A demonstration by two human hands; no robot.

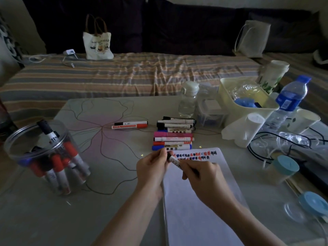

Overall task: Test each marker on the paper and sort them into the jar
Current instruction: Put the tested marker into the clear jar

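your left hand (154,166) pinches the cap end of a marker (174,161); your right hand (200,176) grips its barrel. both hover over the paper (198,201), near the desk's front edge.

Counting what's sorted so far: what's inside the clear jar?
The clear jar holds red-capped and black-capped markers standing upright, one black-capped sticking above the rim. Overlap hides the exact count.

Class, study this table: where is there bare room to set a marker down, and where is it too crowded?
Free: the tabletop between the jar and the left hand; also the lower, unmarked part of the paper. Crowded: the marker stack above the paper, and the right side with bin, bottles, cups and cables.
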